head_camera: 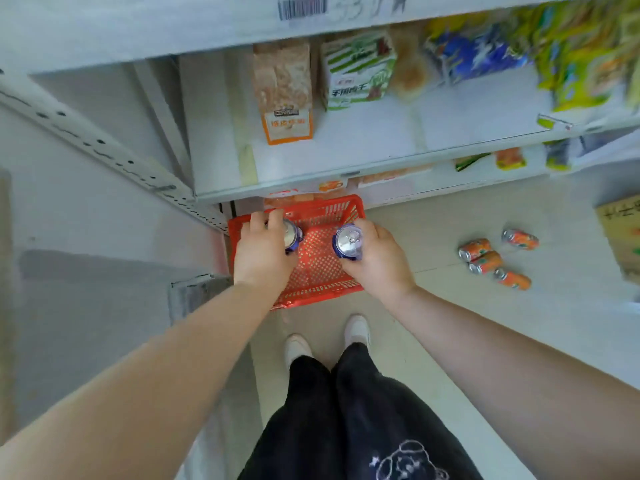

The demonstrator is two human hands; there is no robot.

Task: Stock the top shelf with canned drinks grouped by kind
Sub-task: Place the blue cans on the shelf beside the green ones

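Observation:
I look straight down at a red mesh basket [320, 271] on the floor by the shelf unit. My left hand [263, 251] grips a blue can [293, 235] from above, over the basket's left side. My right hand [377, 258] holds a second blue can [348, 242] upright over the basket's right side, its silver top facing me. Several orange cans [485, 259] lie on their sides on the floor to the right. The top shelf edge [207, 26] with a barcode label runs across the upper frame.
A lower shelf [346, 147] carries an orange-and-brown box [285, 95], a green-and-white box [358, 69] and bright snack bags [571, 53]. A cardboard box [620, 233] stands at the right edge. My feet [329, 337] are just behind the basket.

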